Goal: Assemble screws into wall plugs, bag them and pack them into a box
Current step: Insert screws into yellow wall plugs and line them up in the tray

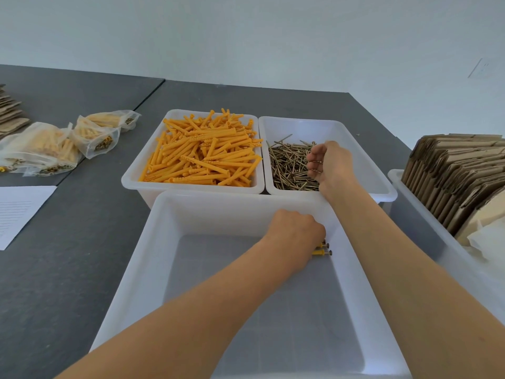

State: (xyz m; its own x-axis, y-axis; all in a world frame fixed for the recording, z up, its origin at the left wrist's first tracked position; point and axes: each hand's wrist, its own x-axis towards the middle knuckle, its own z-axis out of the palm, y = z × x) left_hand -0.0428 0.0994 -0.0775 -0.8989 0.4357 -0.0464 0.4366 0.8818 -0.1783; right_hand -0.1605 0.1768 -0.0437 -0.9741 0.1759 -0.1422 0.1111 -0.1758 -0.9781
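Observation:
A white bin of orange wall plugs (202,154) stands at centre, with a white bin of brass screws (289,165) to its right. My right hand (330,162) hovers over the screw pile, fingers curled round a few screws. In front stands a large white bin (153,258). My left hand (295,231) reaches into its far right corner, knuckles up. Its curled fingers hold a few assembled plugs (322,251), whose orange ends and screw heads stick out to the right. The rest of those plugs is hidden under the hand.
Filled clear bags of plugs and screws (54,149) lie on the grey table at the left, behind a sheet of paper (19,212). Flat cardboard pieces (8,110) sit at the far left. A white bin of folded cardboard boxes (459,181) stands at the right.

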